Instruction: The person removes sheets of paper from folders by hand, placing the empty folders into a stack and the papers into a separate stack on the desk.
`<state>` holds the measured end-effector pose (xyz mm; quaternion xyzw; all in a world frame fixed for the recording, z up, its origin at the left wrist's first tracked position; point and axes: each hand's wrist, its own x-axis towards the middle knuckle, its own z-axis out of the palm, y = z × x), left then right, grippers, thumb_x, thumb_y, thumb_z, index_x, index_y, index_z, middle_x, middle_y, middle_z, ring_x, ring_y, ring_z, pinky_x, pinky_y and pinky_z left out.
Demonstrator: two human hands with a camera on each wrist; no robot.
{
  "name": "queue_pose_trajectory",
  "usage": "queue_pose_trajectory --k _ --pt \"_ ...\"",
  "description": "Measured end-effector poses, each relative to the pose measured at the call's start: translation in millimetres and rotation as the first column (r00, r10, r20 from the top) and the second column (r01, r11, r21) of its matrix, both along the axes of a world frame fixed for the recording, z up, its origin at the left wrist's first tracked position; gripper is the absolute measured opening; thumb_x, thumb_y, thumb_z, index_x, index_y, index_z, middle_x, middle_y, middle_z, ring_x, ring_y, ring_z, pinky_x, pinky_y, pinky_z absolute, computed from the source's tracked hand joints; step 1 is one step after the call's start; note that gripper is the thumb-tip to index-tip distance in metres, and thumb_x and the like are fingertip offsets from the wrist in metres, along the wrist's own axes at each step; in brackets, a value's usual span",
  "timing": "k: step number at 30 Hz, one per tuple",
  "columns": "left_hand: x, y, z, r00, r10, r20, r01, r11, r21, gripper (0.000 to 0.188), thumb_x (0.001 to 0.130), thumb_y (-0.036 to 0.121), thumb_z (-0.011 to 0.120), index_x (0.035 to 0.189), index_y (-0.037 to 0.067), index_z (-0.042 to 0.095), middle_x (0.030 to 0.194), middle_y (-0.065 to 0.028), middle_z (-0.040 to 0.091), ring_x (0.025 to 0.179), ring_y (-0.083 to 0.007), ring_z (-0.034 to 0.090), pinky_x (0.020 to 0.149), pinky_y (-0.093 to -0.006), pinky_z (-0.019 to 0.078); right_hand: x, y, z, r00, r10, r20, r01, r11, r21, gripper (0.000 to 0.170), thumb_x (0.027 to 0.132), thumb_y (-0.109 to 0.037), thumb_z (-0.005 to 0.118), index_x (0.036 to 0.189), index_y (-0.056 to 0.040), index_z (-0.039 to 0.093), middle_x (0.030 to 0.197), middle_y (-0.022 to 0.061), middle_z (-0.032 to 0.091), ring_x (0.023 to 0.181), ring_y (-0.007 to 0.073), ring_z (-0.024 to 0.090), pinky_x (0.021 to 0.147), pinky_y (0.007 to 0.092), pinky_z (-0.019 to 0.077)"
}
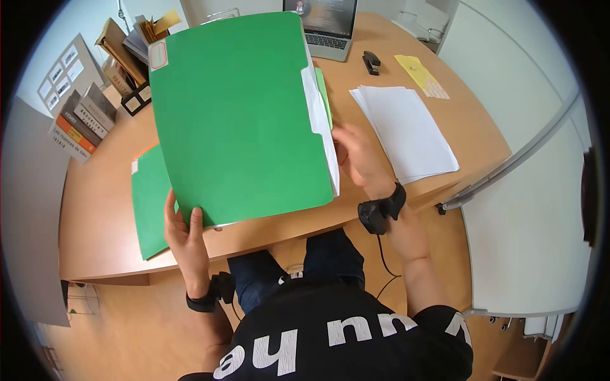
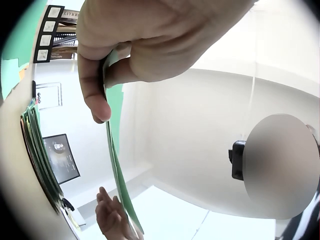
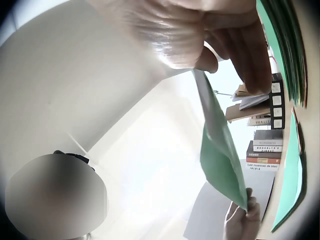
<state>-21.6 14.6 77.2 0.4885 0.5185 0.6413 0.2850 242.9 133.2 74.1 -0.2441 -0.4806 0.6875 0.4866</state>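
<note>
head view, desk point(image 1: 95, 216): smooth light-wood top with a curved outline; white sheets point(image 1: 413, 136) in an uneven stack at right, black stapler point(image 1: 372, 63) beyond them, thin yellow sheet point(image 1: 422, 76) beside that.
books point(image 1: 82, 120): thick upright blocks, far left.
green folder point(image 1: 238, 120): thin, flat, matte card, roughly rectangular with softened corners; white label point(image 1: 159, 56) with red border at the far left corner; whitish strip point(image 1: 316, 105) with stepped cut down the right side. left wrist view shows its leaves parting in a narrow v.
place: raised above the desk, near the laptop point(image 1: 327, 41), partly overlapping a second green folder point(image 1: 149, 216) that lies at left.
left hand point(image 1: 186, 238): at the near left corner, thumb over the top face, fingers beneath, pinching the card.
right hand point(image 1: 359, 159): beside the right edge, fingers loosely bent, thumb apart from them, nothing gripped; contact with the edge, cannot tell.
</note>
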Motion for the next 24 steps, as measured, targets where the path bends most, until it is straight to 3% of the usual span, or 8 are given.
queue_pose_trajectory --k 4,6,10,12,16,18,22,24 --pt "3 -9 -5 1.0 -0.009 -0.009 0.009 1.0 -0.013 0.043 0.086 -0.002 0.042 0.127 -0.003 0.029 0.092 -0.0138 0.057 0.068 -0.0157 0.057 0.049 -0.0257 0.0471 -5 -18 7 0.991 -0.061 -0.117 0.048 0.992 -0.117 0.03 0.088 -0.023 0.049 0.107 0.0007 0.051 0.088 0.0036 0.058 0.077 0.009 0.055 0.067 0.023 0.0457" --pt "6 -10 -10 0.997 -0.061 0.048 0.062 0.998 -0.02 0.042 0.087 0.0 0.041 0.127 -0.003 0.029 0.092 -0.0134 0.056 0.067 -0.0168 0.056 0.047 -0.026 0.0477 -10 -27 0 0.96 -0.214 0.179 0.172 0.96 0.222 0.03 0.087 -0.024 0.052 0.104 0.0008 0.052 0.088 0.0034 0.058 0.078 0.008 0.054 0.068 0.022 0.0438" --pt "13 -10 -15 0.992 -0.006 0.126 0.0 0.999 0.049 0.038 0.09 0.005 0.038 0.125 -0.003 0.028 0.091 -0.0145 0.054 0.057 -0.0184 0.057 0.048 -0.0277 0.0495 -10 -30 -8 0.953 -0.269 0.139 0.232 0.944 0.236 0.022 0.086 -0.021 0.054 0.092 0.0005 0.057 0.078 0.0003 0.057 0.071 0.0048 0.049 0.063 0.0191 0.0399" --pt "12 -13 -19 0.978 -0.005 0.208 -0.005 0.999 0.049 0.036 0.091 0.007 0.035 0.124 -0.004 0.029 0.091 -0.0133 0.053 0.063 -0.0193 0.058 0.048 -0.0288 0.0503 -5 -27 -16 0.944 -0.297 0.144 0.274 0.949 0.158 0.02 0.087 -0.017 0.053 0.076 -0.0004 0.057 0.067 -0.0037 0.052 0.061 0.0035 0.042 0.055 0.018 0.0345" --pt "3 -19 -31 0.951 -0.013 0.31 0.002 0.999 0.034 0.036 0.091 0.01 0.035 0.125 -0.002 0.032 0.095 -0.0103 0.052 0.072 -0.018 0.057 0.05 -0.0317 0.0515 -11 -44 -2 0.939 -0.319 0.128 0.298 0.941 0.161 0.023 0.087 -0.014 0.053 0.068 -0.0005 0.053 0.061 -0.0048 0.048 0.054 0.0035 0.037 0.048 0.0188 0.0301" --pt "-5 -18 -46 0.955 0.025 0.296 -0.041 0.998 0.05 0.035 0.091 0.009 0.035 0.124 -0.001 0.034 0.096 -0.0093 0.052 0.075 -0.0175 0.057 0.05 -0.032 0.0518 -13 -53 0 0.635 -0.626 0.453 0.364 0.759 0.54 0.025 0.087 -0.016 0.054 0.068 0.0004 0.052 0.06 -0.0032 0.049 0.053 0.0035 0.038 0.046 0.02 0.0312" --pt "-8 -18 -52 0.958 0.04 0.285 -0.07 0.993 0.097 0.033 0.091 0.009 0.035 0.122 -0.001 0.036 0.095 -0.0084 0.052 0.077 -0.0167 0.056 0.05 -0.0323 0.0521 -25 -57 -11 0.654 -0.636 0.409 0.395 0.749 0.532 0.027 0.086 -0.017 0.054 0.067 0.0012 0.051 0.058 -0.0027 0.046 0.052 0.0034 0.036 0.044 0.0213 0.0297" --pt "-7 -20 -50 0.933 -0.016 0.358 -0.038 0.989 0.142 0.032 0.09 0.008 0.036 0.121 -0.001 0.038 0.094 -0.0067 0.053 0.079 -0.0148 0.056 0.055 -0.0294 0.0514 -30 -63 -6 0.794 -0.556 0.245 0.47 0.818 0.332 0.027 0.086 -0.018 0.056 0.067 0.0014 0.051 0.057 -0.0032 0.044 0.051 0.0036 0.033 0.044 0.022 0.0276"
